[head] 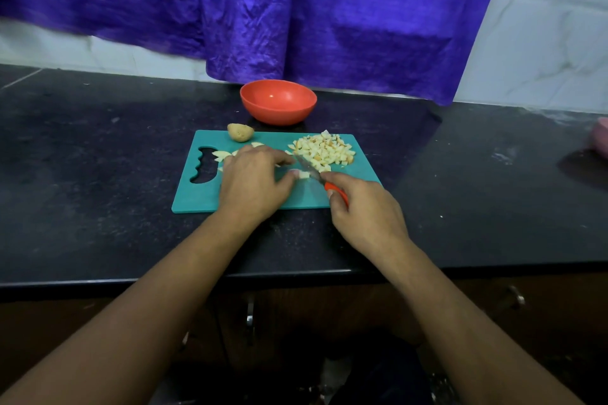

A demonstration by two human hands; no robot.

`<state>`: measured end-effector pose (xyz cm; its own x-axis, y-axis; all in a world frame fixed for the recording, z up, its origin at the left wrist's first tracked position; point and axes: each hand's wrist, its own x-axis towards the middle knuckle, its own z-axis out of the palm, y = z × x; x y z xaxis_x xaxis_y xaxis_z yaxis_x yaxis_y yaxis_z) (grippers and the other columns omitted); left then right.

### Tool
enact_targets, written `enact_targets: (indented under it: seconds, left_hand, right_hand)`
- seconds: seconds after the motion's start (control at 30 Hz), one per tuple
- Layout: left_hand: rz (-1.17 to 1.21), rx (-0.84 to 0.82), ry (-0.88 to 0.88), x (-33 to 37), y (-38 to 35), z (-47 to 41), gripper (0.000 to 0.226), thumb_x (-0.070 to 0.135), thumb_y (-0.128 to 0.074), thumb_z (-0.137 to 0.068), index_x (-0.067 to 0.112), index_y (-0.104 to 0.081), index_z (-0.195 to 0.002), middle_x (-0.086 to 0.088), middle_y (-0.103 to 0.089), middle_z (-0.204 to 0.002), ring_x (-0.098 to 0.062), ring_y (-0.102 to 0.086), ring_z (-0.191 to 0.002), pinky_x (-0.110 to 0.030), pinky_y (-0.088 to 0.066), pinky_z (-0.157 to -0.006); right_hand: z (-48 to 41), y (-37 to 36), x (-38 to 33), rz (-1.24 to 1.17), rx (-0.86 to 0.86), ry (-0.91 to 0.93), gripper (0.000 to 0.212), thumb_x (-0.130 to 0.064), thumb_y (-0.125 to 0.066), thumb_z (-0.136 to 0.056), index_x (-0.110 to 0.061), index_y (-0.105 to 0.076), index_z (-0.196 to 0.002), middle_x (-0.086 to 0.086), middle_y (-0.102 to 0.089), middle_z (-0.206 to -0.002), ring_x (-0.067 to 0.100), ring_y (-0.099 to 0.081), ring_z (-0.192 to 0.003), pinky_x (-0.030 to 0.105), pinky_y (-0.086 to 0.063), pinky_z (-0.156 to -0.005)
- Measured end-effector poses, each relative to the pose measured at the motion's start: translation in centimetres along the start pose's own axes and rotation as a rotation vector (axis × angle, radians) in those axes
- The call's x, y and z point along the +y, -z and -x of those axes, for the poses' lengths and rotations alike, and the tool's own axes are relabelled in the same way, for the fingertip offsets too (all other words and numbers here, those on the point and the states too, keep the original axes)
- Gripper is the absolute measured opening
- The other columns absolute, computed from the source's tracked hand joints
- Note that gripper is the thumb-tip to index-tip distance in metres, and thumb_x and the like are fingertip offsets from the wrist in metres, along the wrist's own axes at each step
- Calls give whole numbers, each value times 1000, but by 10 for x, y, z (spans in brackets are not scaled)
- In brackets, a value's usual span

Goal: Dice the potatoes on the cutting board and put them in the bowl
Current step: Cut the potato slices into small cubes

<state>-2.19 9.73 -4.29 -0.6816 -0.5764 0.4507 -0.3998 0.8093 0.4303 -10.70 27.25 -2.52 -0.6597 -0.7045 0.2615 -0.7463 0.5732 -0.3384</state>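
Dicing looked well past halfway, by my reckoning: a heap of pale diced potato cubes [324, 149] sat on the far right part of the teal plastic cutting board [197, 199], and that was the finished work. What was left? A small whole brown-skinned potato [240, 132] perched uncut at the board's far edge. A few pale potato slices [219, 154] lay toward the board's cutout-handle end, partly hidden under the left hand. The round orange plastic bowl [278, 112], just beyond the board's far edge on the black stone bench [98, 158], showed nothing inside, so the whole transfer had yet to be done.

Now the hands. The left hand [253, 184] lay palm down over the middle of the board, fingers bent over the slices it pinned there, thumb reaching toward a small cut piece beside the blade. The right hand [365, 210], above the board's near right corner, gripped the orange handle of a small steel-bladed knife [307, 168], the blade angled away toward the heap. Whether its edge touched the board, I could not tell.
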Motion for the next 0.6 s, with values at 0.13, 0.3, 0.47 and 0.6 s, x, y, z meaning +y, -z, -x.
enact_targets:
  seconds: [0.13, 0.3, 0.47, 0.6]
  left_hand:
    - [14, -57, 31, -7, 6, 0, 24, 38, -69, -90, 37, -75, -113, 13, -74, -108, -19, -57, -112, -47, -45, -100]
    - [38, -50, 38, -5, 5, 2, 18, 41, -75, -88, 37, -77, -105, 14, -75, -101, -17, -58, -109, -46, -46, -99]
    - [31, -46, 35, -3, 7, 2, 23, 42, -75, -87, 38, -76, -110, 11, -74, -108, -19, -58, -112, -46, -47, -99]
    - [48, -80, 36, -3, 5, 0, 20, 43, -74, -89, 38, -77, -108, 11, -74, -107, -18, -57, -113, -46, -46, -100]
  right_hand:
    - [-1, -1, 1, 12, 2, 21, 39, -36, -47, -105, -43, -53, -143, -13, -60, -81, 5, -53, -63, 30, -50, -62]
    - [-8, 1, 0, 24, -35, 54, 39, -39, -47, -105, -47, -51, -143, -13, -64, -93, 5, -56, -69, 31, -54, -65]
    - [-11, 6, 0, 7, -17, 43, 39, -38, -48, -105, -45, -51, -143, -13, -64, -95, 5, -56, -71, 33, -55, -70]
    - [-3, 5, -1, -7, 8, 22, 39, -37, -48, -105, -44, -52, -143, -13, -66, -94, 5, -58, -70, 32, -55, -68]
